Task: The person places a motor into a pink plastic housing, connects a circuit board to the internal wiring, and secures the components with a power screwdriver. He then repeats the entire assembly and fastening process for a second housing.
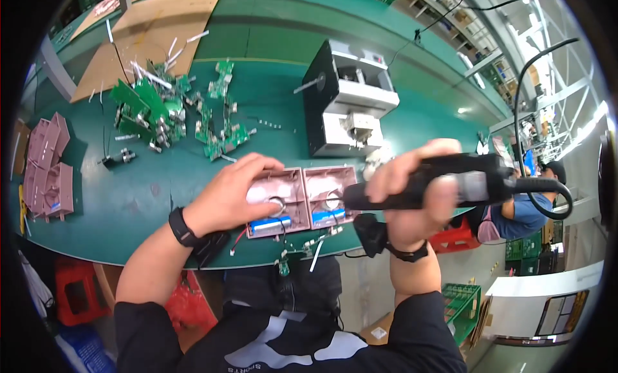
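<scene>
A pink plastic housing in two box-like halves (296,196) lies near the table's front edge. Each half holds a blue cylindrical battery (270,225) and a round silvery part. My left hand (225,196) grips the left half at its outer wall, the thumb inside by the round part. In my right hand (417,226) is a black corded electric screwdriver (444,176), held level with its tip pointing left over the right half; the tip itself is hard to make out. Small green circuit boards (299,250) on wires hang at the housing's near edge.
Behind lies a heap of green circuit boards (145,109). A black and white bench machine (351,99) stands beyond the housing. Several pink housings (48,167) sit at far left. The screwdriver's cable (547,205) loops at right, near a seated person (528,205).
</scene>
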Demonstrator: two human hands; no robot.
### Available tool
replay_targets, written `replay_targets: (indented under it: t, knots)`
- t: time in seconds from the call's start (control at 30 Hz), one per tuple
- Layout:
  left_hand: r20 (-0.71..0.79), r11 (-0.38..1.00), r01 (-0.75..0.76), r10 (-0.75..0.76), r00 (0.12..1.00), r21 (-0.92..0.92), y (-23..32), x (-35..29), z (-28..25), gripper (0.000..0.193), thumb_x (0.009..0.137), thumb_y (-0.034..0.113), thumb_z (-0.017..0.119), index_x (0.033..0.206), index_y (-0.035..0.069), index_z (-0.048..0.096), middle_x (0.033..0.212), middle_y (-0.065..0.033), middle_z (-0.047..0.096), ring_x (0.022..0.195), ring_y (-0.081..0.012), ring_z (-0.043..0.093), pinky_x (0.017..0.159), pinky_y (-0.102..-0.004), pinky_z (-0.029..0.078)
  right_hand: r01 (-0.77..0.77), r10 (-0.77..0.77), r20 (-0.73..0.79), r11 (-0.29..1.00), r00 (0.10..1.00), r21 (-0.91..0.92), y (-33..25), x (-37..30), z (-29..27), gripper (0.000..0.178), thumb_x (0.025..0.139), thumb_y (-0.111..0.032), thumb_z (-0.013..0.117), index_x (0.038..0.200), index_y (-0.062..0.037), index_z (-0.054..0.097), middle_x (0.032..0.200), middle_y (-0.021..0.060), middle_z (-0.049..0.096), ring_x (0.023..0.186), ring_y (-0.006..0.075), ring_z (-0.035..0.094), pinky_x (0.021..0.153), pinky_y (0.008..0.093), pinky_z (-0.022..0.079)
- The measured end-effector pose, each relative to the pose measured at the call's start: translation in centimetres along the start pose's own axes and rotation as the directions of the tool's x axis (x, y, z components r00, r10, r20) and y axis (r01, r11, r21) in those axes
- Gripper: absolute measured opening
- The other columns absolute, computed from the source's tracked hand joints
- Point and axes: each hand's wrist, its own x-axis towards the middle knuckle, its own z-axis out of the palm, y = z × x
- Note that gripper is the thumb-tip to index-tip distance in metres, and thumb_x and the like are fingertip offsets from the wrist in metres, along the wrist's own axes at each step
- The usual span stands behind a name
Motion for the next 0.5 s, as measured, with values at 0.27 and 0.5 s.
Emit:
replay_targets:
  t: [0.27,0.5]
  knots:
    - [0.026,0.997,0.051,-0.050,0.998,-0.066,0.8,-0.2,-0.3,0.062,0.075,0.018,0.088,0.128,-0.001,0.062,0.122,-0.0142,0.064,0.115,-0.0291,0.068,0.105,-0.0388,0.055,0.175,-0.222,-0.182,0.954,0.958,-0.243,0.2,9.0,-2.1,0.033,0.103,-0.035,0.061,0.107,-0.0028,0.055,0.069,0.0097,0.056,0.052,0.0231,0.058,0.051,0.0369,0.050]
    - [0.057,0.997,0.071,-0.070,0.996,-0.017,0.7,-0.3,-0.4,0.064,0.076,0.022,0.088,0.131,0.002,0.062,0.121,-0.0142,0.065,0.115,-0.0306,0.068,0.103,-0.0397,0.055,0.011,-0.075,-0.176,0.941,0.982,-0.339,1.5,9.2,-2.9,0.033,0.105,-0.035,0.060,0.106,-0.0025,0.057,0.070,0.0095,0.057,0.054,0.0225,0.059,0.053,0.0373,0.050]
